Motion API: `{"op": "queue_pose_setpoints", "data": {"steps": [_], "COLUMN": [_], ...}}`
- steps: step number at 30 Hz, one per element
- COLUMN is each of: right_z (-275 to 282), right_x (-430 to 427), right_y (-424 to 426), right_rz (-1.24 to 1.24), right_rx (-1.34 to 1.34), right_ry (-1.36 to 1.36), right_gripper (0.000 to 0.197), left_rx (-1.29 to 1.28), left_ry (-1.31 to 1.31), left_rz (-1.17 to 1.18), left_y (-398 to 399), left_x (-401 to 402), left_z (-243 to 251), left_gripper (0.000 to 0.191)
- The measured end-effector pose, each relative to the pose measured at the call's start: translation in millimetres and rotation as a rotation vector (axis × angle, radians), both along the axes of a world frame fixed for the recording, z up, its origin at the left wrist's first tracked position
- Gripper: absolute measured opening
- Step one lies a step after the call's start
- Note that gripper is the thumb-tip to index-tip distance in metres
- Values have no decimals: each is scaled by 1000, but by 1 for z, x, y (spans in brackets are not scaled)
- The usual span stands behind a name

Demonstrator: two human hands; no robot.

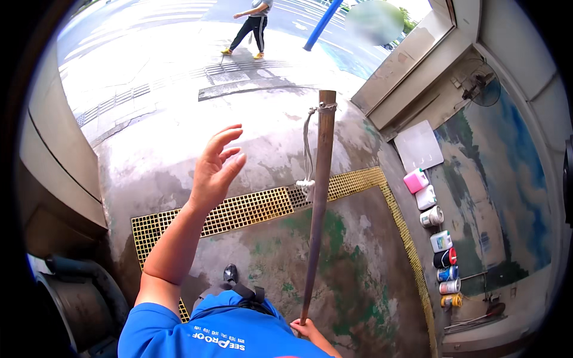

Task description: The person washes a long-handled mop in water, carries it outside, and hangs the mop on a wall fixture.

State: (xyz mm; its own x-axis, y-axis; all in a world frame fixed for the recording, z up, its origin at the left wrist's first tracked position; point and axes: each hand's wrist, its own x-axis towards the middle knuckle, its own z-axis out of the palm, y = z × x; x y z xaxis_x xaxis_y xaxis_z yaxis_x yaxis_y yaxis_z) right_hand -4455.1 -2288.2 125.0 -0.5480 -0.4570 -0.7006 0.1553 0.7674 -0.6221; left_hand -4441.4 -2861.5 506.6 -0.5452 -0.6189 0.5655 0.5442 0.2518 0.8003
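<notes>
My right hand (304,327) is closed around the lower end of a long wooden pole (319,197). The pole rises in front of me, leaning slightly, and its top end stands over the bright concrete. A pale cord (306,143) is tied around the pole near its top and hangs alongside it, with a white knotted bundle (307,184) at its lower end. My left hand (219,168) is raised ahead of me to the left of the pole, apart from it. Its fingers are bent and spread, holding nothing.
Yellow drain grating (246,211) crosses the wet concrete floor. Along the right wall stand several jugs and buckets, among them a pink jug (416,181), beneath a wall fan (481,87). Dark machinery (76,304) sits at lower left. A person (256,27) walks outside near a blue post (322,26).
</notes>
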Motion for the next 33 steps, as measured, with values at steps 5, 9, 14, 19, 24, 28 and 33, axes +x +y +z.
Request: {"op": "queue_pose_setpoints", "data": {"steps": [5, 9, 14, 19, 24, 28, 33], "right_z": [2, -6, -23, -20, -10, 0, -5], "right_x": [-89, -159, -275, -401, -522, -609, -711], "right_y": [-59, -100, -150, -194, -241, -289, -355], "right_rz": [52, 190, 240, 117, 73, 68, 146], "right_rx": [-71, -61, -58, -124, -151, -139, -142], "right_ry": [25, 59, -42, -65, 31, 26, 115], "right_gripper": [20, 19, 19, 19, 17, 17, 19], "left_rx": [-72, -86, -158, -193, -75, -43, 208], "left_ry": [-93, -112, -227, -220, -206, -84, -2], "left_rz": [-142, -185, 20, -31, -34, -16, -251], "left_y": [-35, -70, -115, -154, -188, -224, -293], "left_x": [-125, -217, -329, -459, -573, -650, -718], "left_z": [21, 26, 32, 31, 53, 59, 48], "left_gripper": [97, 94, 74, 37, 41, 43, 23]}}
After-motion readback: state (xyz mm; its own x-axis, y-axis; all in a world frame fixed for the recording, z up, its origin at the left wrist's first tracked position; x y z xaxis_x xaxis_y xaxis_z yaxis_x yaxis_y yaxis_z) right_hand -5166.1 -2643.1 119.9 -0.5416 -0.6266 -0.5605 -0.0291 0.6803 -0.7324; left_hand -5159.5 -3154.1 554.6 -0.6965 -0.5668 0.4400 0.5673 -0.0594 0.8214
